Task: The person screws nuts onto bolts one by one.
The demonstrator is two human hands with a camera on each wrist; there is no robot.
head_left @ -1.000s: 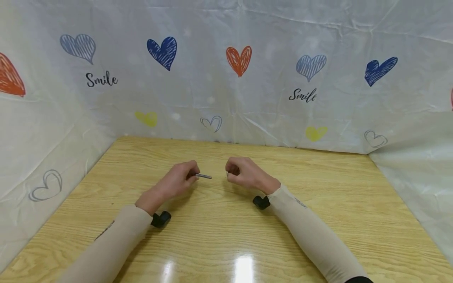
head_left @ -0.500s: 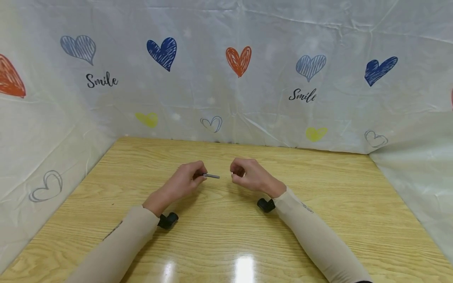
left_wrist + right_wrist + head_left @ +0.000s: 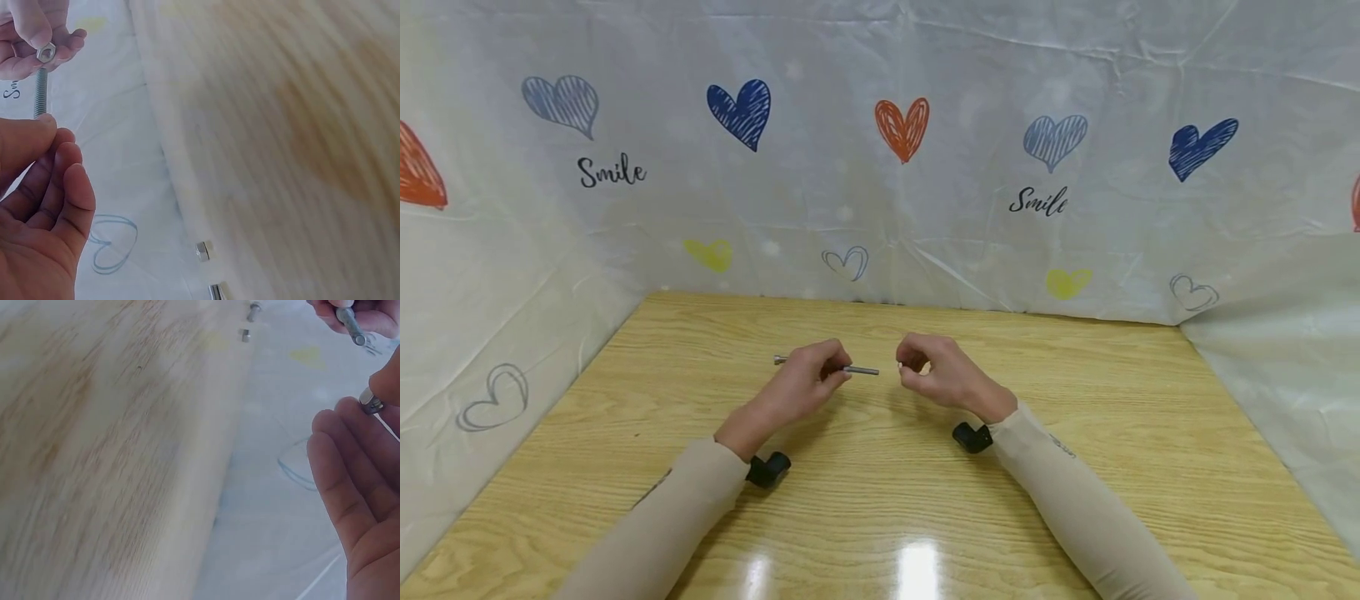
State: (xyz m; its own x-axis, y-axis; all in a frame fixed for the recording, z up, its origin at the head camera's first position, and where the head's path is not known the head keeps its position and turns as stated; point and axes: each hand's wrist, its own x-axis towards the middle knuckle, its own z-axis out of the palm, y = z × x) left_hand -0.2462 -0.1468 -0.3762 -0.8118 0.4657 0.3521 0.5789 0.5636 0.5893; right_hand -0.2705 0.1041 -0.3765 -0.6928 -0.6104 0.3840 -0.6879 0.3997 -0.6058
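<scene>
My left hand [image 3: 805,379] pinches a long threaded bolt [image 3: 862,371] between thumb and fingers, its bare end pointing right. Facing it, my right hand [image 3: 946,373] pinches a hex nut [image 3: 46,52] by its edge, with the hole showing in the left wrist view. A short gap separates bolt tip and nut in the head view. From the right wrist, the nut [image 3: 370,400] sits between thumb and forefinger, the other fingers extended below. The held bolt [image 3: 351,326] points toward it from the top right; its rear part is hidden in the left hand.
A second bolt [image 3: 779,360] lies on the wooden table [image 3: 850,483], partly hidden behind the left hand. Near it rests a loose nut [image 3: 202,251], seen in both wrist views. A white sheet [image 3: 820,192] printed with hearts hangs along the back and sides.
Both hands have shifted right, the left one further, so the gap between bolt tip and nut has narrowed. The head of the bolt on the table has come into view behind the left hand.
</scene>
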